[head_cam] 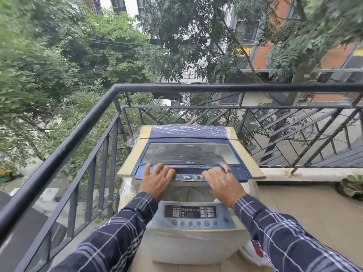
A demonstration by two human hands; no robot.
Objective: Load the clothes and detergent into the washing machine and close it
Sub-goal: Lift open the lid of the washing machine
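A top-loading washing machine (pixel 193 244) wrapped in clear plastic stands on a balcony in front of me. Its blue lid with a glass window (pixel 189 153) is partly raised, and the front edge is lifted off the tub. My left hand (pixel 157 180) and my right hand (pixel 223 182) both lie on that front edge, fingers curled over the lid handle strip (pixel 189 176). The control panel (pixel 190 212) sits below my wrists. The tub opening under the lid is mostly hidden. No clothes or detergent can be made out.
A black metal railing (pixel 94 116) runs along the left and far sides of the balcony. A potted plant (pixel 351 186) sits at the right by the low wall. A white bag with red print (pixel 255 251) lies beside the machine's right side on the tiled floor.
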